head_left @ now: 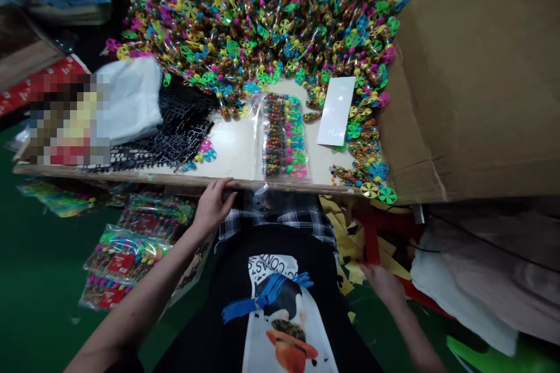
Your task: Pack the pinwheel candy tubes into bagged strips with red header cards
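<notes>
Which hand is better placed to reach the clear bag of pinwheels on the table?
Left, probably: the left hand rests at the table's edge, near the bag; the right hand is lower, beside yellow scraps.

A cardboard box wall (472, 70) stands along the right side of the bench (131, 178). On the bench's left lie a white cloth (129, 102) and a black plastic mesh (175, 128). Filled packets (126, 262) lie on the green floor (39, 256) at near left. Pale cloth (476, 280) heaps at near right, beside a bright green plastic piece (481, 352).
</notes>
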Tool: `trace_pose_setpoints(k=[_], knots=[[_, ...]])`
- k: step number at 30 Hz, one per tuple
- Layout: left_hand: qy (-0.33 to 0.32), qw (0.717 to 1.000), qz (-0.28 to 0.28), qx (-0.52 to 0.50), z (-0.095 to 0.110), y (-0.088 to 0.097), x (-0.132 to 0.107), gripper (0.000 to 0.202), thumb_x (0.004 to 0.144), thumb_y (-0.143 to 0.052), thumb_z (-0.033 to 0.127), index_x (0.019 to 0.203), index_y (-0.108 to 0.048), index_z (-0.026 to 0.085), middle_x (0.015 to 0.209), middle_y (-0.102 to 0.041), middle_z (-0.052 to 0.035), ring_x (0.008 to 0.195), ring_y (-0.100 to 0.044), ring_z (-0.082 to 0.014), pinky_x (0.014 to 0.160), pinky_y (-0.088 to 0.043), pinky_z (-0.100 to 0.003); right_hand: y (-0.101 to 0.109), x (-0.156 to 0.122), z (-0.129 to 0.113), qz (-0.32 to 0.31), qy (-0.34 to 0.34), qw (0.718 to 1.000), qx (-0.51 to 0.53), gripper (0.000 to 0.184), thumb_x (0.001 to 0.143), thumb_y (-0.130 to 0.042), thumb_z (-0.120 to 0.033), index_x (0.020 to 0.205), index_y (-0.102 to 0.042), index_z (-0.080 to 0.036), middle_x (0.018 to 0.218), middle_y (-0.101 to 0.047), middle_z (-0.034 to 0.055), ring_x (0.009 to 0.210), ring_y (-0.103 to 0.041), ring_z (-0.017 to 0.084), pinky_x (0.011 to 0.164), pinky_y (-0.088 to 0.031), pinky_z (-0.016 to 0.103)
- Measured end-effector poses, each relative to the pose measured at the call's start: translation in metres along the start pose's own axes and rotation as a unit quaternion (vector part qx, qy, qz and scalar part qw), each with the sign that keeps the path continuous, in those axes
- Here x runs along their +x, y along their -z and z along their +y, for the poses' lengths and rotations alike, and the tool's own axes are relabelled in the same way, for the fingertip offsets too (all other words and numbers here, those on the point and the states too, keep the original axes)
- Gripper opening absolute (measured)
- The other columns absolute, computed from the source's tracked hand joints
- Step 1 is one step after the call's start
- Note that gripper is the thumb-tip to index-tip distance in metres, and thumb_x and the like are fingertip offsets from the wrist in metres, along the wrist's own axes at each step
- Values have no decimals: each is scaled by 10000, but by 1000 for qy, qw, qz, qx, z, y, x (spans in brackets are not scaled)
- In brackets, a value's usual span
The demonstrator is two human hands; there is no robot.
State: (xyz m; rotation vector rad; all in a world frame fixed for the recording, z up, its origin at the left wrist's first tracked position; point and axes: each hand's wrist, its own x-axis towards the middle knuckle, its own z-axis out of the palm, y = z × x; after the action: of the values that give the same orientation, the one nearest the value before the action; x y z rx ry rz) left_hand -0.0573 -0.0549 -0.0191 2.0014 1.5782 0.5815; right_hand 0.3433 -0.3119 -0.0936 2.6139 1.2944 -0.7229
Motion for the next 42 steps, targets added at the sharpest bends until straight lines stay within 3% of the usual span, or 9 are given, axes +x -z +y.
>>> trace_pose_setpoints(k=[2, 6, 9, 13, 20, 26, 32, 38, 42], knots=[[-125, 987, 26, 98, -4, -3, 11, 359, 804, -548, 300, 1135, -617, 179, 1153, -623, -146, 1037, -590, -266, 865, -454, -378, 14, 19, -48, 90, 143, 985, 33, 317, 885, -407, -357, 753, -655, -209, 729, -663, 108, 654, -634, 233, 602, -484, 359], [-308, 935, -4, 177, -7, -16, 29, 341, 861, -543, 281, 1196, -606, 263, 1288, -587, -106, 1187, -537, -239, 970, -395, -368, 48, 58, -144, 306, 393, 865, 60, 282, 922, -442, -281, 1112, -644, -229, 1121, -658, 112, 1071, -601, 222, 919, -451, 379], [-361, 915, -28, 177, -6, -21, 37, 287, 896, -507, 273, 1153, -632, 297, 1265, -615, -67, 1210, -531, -203, 994, -367, -349, 64, 80, -186, 328, 487, 808, 47, 280, 912, -503, -274, 1162, -629, -256, 1181, -649, 77, 1160, -560, 209, 967, -429, 378], [-371, 919, -53, 124, -3, -19, 41, 263, 918, -464, 248, 1083, -667, 281, 1190, -664, -48, 1218, -531, -192, 973, -366, -351, 75, 95, -205, 272, 565, 772, 103, 237, 918, -499, -302, 1059, -685, -264, 1126, -684, 50, 1140, -583, 195, 931, -467, 367], [-245, 967, -49, -54, 7, -18, 33, 229, 899, -485, 313, 937, -704, 259, 969, -740, -40, 1081, -621, -206, 918, -392, -383, 82, 91, -218, 156, 489, 776, 368, 239, 899, -512, -379, 934, -721, -270, 1009, -720, 34, 1070, -628, 195, 942, -488, 381], [-35, 975, 90, -202, 26, -35, 32, 315, 871, -476, 401, 710, -666, 209, 709, -695, -32, 784, -635, -190, 798, -451, -333, 87, 80, -245, 134, 320, 791, 504, 304, 849, -523, -456, 746, -670, -211, 685, -706, 19, 686, -669, 173, 686, -516, 291], [43, 979, 167, -105, 41, -47, 48, 308, 855, -492, 388, 619, -580, 211, 540, -577, 22, 592, -501, -146, 765, -387, -299, 93, 80, -267, 183, 154, 856, 458, 337, 834, -479, -427, 593, -536, -199, 527, -593, -9, 515, -546, 130, 572, -406, 236], [60, 993, 103, -9, 40, -43, 59, 354, 873, -471, 367, 563, -510, 200, 467, -502, 42, 486, -429, -117, 763, -343, -302, 97, 82, -273, 238, 147, 909, 309, 345, 855, -486, -325, 536, -466, -193, 497, -468, -25, 512, -392, 108, 560, -269, 244], [48, 995, 76, 49, 43, -43, 64, 348, 866, -479, 367, 564, -524, 199, 421, -466, 42, 459, -430, -124, 723, -323, -303, 100, 85, -276, 215, 114, 937, 252, 329, 843, -538, -309, 540, -488, -189, 528, -482, -18, 518, -366, 108, 538, -212, 249]])
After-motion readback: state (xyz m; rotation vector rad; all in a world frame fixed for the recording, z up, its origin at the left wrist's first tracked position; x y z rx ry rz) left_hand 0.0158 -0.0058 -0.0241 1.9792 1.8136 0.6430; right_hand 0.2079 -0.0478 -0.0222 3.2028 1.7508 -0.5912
